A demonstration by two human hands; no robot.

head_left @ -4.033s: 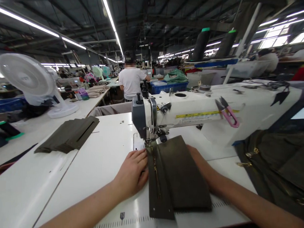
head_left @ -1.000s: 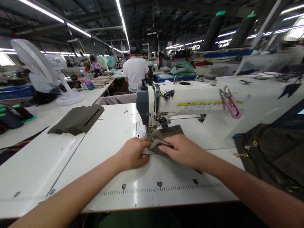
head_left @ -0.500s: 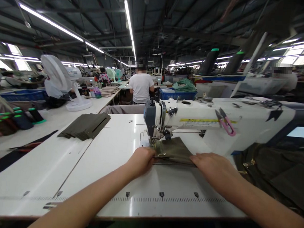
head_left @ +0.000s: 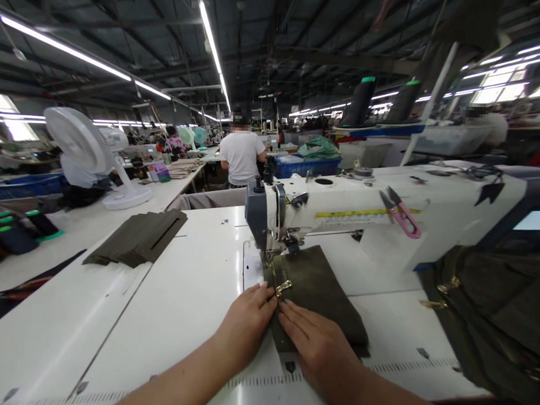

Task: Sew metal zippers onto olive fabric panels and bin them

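A folded olive-green fabric piece (head_left: 324, 287) with a gold zipper lies under the needle area of a white sewing machine (head_left: 349, 211). The zipper's gold pull (head_left: 283, 287) sits between the presser foot and my fingertips. My left hand (head_left: 247, 320) rests along the fabric's left edge, fingers stretched out and touching the zipper strip. Just right of the zipper, my right hand (head_left: 320, 346) lies with its fingers extended flat on the fabric. The undersides of both hands are hidden.
To the left lies a stack of olive fabric pieces (head_left: 138, 236). Pink-handled thread snips (head_left: 402, 214) are attached to the machine arm. More olive fabric with gold zippers (head_left: 491, 316) lies at right. Behind stand a white fan (head_left: 128, 194) and a person in white (head_left: 240, 157).
The fabric has turned and now extends toward me from the needle, exposing the zipper pull. My right hand moved left from the far corner onto the fabric beside my left hand. The view shifted slightly.
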